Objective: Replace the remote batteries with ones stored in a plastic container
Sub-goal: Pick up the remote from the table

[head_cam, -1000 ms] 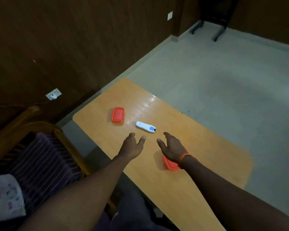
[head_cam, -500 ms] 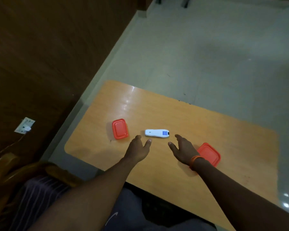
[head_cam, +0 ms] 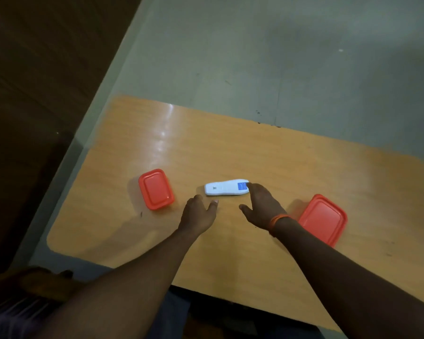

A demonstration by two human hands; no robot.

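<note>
A: The slim white plastic remote (head_cam: 227, 187) lies flat on the orange wooden table (head_cam: 304, 162), just ahead of both hands. Looks light, rigid, slightly slick; I'd pinch its long edges mid-body.
B: Right hand (head_cam: 261, 206) open, fingers stretched, tips at its blue-labelled end. Left hand (head_cam: 200, 212) open too, relaxed, just short of the other end, holding nothing.
A: One red rectangular plastic container (head_cam: 156, 189) sits left of the left hand, a second red container (head_cam: 323, 220) beside the right wrist, both lidded.

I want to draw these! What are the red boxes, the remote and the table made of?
Left red container and right red container: probably plastic, smooth moulded lids. Remote: white plastic, slightly shiny. Table: wood-look grain, glossy glare; maybe laminate.
</note>
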